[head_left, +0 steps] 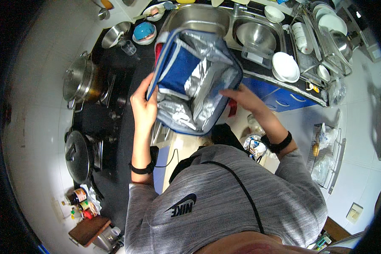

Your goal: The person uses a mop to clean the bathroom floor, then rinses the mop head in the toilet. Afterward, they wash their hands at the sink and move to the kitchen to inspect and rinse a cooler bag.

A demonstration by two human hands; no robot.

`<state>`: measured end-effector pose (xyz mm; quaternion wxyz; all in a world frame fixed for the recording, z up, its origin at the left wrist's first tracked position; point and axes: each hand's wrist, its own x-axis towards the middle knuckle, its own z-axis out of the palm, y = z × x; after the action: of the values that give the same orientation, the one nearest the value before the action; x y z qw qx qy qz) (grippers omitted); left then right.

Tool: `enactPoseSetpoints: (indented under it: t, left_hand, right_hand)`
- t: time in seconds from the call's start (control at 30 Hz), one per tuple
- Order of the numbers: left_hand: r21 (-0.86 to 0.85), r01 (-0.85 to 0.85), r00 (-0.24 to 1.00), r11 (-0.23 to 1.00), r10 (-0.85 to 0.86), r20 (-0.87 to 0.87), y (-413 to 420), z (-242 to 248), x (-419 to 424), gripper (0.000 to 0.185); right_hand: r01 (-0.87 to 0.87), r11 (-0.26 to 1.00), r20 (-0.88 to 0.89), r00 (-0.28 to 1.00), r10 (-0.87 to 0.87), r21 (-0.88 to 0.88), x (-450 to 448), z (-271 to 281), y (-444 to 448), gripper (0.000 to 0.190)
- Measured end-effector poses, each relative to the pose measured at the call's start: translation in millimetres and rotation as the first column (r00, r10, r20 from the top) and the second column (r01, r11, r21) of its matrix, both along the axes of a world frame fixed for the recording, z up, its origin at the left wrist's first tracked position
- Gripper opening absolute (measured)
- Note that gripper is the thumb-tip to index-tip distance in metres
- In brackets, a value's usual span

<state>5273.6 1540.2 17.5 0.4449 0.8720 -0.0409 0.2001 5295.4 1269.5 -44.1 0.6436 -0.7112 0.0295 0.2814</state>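
A blue insulated bag point(206, 92) with a silver foil lining is held up in front of my body, its mouth facing me. The fingers and thumb of my left hand point(146, 104) pinch the bag's left edge. On the opposite side, my right hand point(241, 96) is at the rim, with a finger reaching over the lining. Its other fingers are partly hidden and slightly blurred. The blue flap point(179, 68) inside the bag has pale piping. Behind the bag, part of the steel sink point(198, 19) is covered from sight.
A steel bowl point(255, 35) sits in the right basin. White bowls point(285, 67) and a dish rack point(320, 57) stand to the right. Along the left counter are a steamer pot point(79, 77), a lidded pan point(77, 157) and several bottles point(77, 196). A clear cup point(128, 47) stands near the bag.
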Motion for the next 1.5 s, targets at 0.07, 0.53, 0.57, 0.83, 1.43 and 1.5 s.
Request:
enactPoseSetpoints:
  t: [0.07,0.53,0.57,0.83,1.43,1.5]
  left_hand:
    - [-0.048,0.011,0.999,0.999,-0.009,0.051,1,4,47,0.031]
    - [0.371,0.004,0.993,0.929,-0.046,0.105,13,-3,312,0.029]
    - [0.374,-0.049,0.992,0.926,0.002,0.125,18,-7,328,0.025]
    - [0.151,-0.096,0.865,0.984,0.007,0.501,32,-42,436,0.026]
    - [-0.115,-0.097,0.982,0.989,0.114,0.152,48,-84,469,0.031]
    - [0.047,-0.162,0.887,0.986,0.125,0.444,54,-91,470,0.033]
  right_hand:
    - [0.076,0.994,0.177,0.980,-0.088,0.075,48,11,-5,0.044]
    - [0.275,0.960,0.855,0.487,-0.178,0.043,293,17,16,0.026]
    - [0.292,0.955,0.838,0.507,-0.201,0.052,304,13,16,0.025]
    - [0.414,0.904,0.930,0.363,-0.058,-0.105,358,-3,32,0.056]
    - [0.349,0.920,0.933,0.357,0.048,-0.181,413,-25,56,0.086]
    - [0.353,0.916,0.939,0.337,0.068,-0.192,410,-20,63,0.085]
